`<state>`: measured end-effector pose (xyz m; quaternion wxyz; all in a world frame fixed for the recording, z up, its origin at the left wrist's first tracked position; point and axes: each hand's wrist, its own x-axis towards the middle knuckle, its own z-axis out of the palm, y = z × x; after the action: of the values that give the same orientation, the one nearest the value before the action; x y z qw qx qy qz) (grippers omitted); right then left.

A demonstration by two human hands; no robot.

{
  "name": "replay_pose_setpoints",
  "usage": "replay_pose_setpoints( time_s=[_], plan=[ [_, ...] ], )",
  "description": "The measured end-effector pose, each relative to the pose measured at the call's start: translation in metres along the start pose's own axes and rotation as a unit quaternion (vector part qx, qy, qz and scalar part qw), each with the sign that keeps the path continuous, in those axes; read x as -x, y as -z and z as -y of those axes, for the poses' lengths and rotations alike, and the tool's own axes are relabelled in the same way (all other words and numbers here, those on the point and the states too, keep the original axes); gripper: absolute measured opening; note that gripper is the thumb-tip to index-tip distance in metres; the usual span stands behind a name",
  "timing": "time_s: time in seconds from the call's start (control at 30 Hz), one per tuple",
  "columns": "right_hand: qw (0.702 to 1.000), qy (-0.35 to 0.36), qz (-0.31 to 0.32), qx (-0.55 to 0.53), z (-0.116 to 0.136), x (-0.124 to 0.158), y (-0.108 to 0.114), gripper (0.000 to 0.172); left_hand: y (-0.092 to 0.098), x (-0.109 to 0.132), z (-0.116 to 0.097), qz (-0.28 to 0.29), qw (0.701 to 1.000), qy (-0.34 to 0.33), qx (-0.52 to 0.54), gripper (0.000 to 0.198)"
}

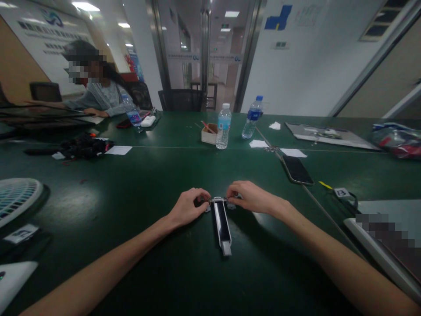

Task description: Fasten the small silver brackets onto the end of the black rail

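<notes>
On the green table lies a narrow white-framed object [222, 224] with a glossy black face. A pale tab [226, 249] sticks out of its near end, and a short metal crosspiece spans its far end. My left hand [190, 205] is closed, thumb and fingers pinching at the left end of the crosspiece. At the right end, my right hand [248, 196] is pinched in the same way. Small metal-looking parts show beneath both sets of fingertips, too small to make out. The fingertips partly hide both ends of the crosspiece.
Ahead stand a water bottle [223, 127], a second bottle [253, 117] and a small box [209, 133]. A phone [297, 170] and a laptop [388, 245] lie to the right. At left are a white fan [19, 197] and a black bundle [83, 145]. Another person [101, 90] sits far left.
</notes>
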<state>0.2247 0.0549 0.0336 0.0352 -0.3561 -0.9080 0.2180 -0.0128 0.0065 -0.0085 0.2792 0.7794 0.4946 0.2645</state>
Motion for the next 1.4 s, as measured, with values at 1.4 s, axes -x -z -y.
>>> replay_pose_setpoints(
  time_s=[1.4],
  plan=[
    [0.989, -0.112, -0.065, 0.067, -0.039, -0.002, 0.007, 0.015, -0.001, -0.001, 0.003, 0.001, 1.0, 0.023, 0.011, 0.018]
  ],
)
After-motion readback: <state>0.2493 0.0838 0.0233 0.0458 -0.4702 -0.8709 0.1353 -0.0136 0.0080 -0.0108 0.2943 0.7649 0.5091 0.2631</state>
